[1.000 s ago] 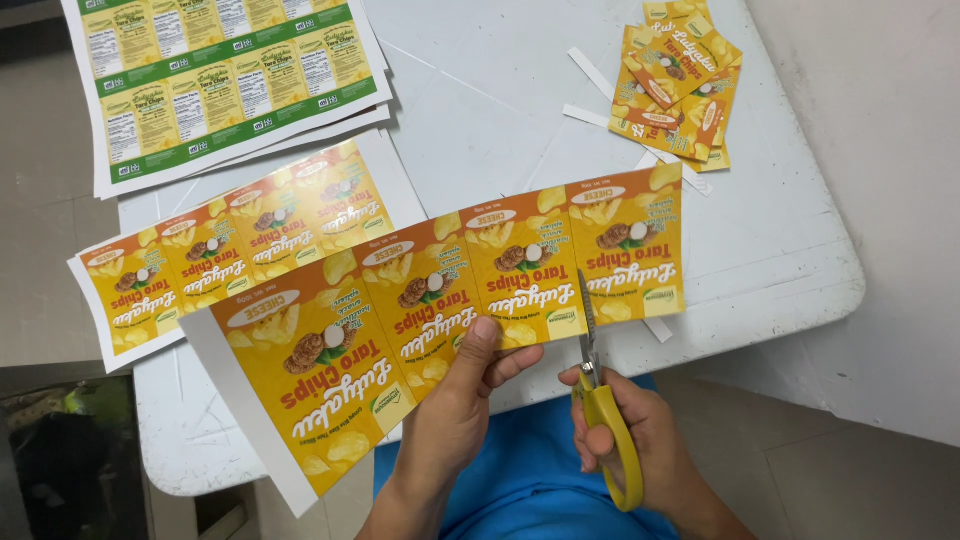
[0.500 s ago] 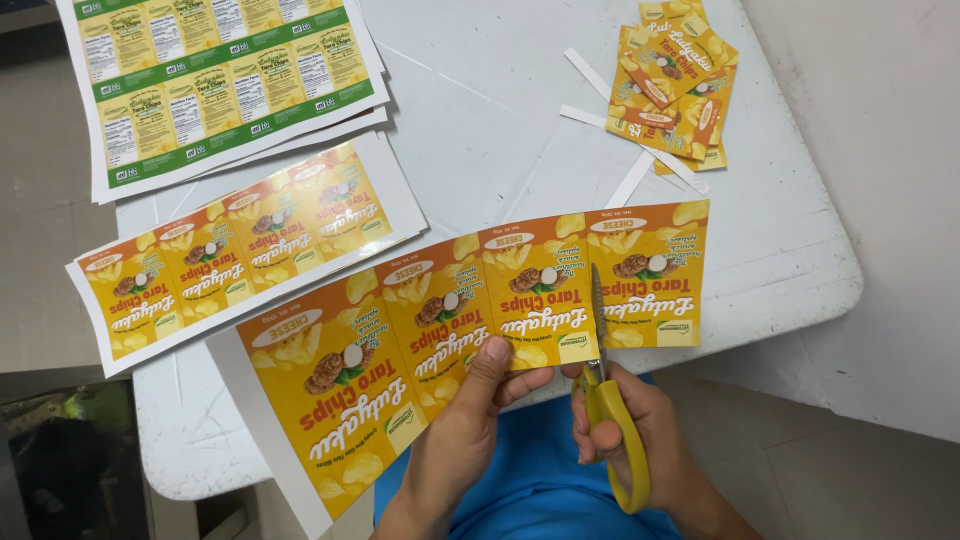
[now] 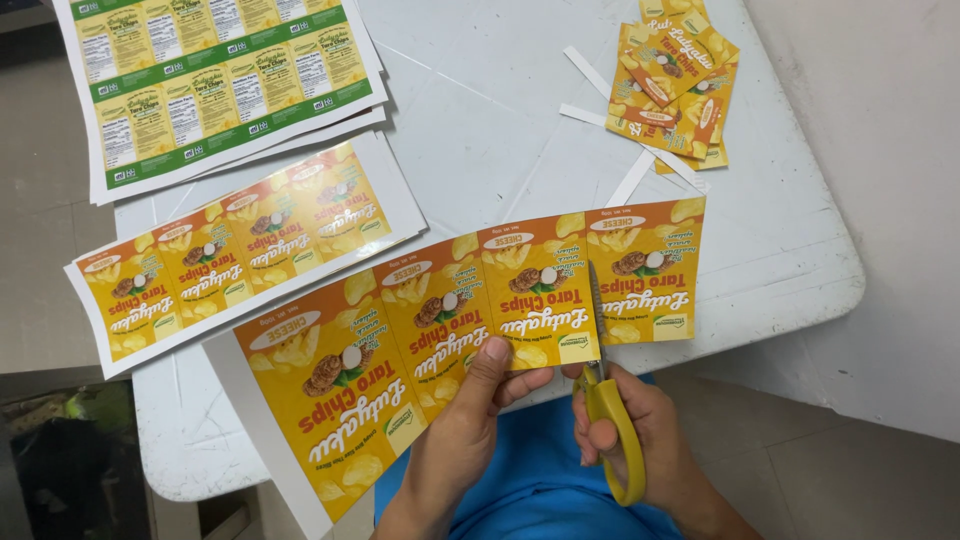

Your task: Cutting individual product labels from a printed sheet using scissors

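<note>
Scissors cutting a strip of yellow printed labels over a white surface.

At lower centre, the left hand [image 3: 470, 420] has its grip pinched shut on the label strip [image 3: 470, 310], thumb on top. The right hand [image 3: 630, 430] has its grip closed through the yellow scissors [image 3: 605, 400], whose blades bite into the strip between its two rightmost labels. Cut labels [image 3: 672, 80] lie stacked upper right, uncut sheets [image 3: 215, 70] upper left on the surface [image 3: 480, 130].
</note>
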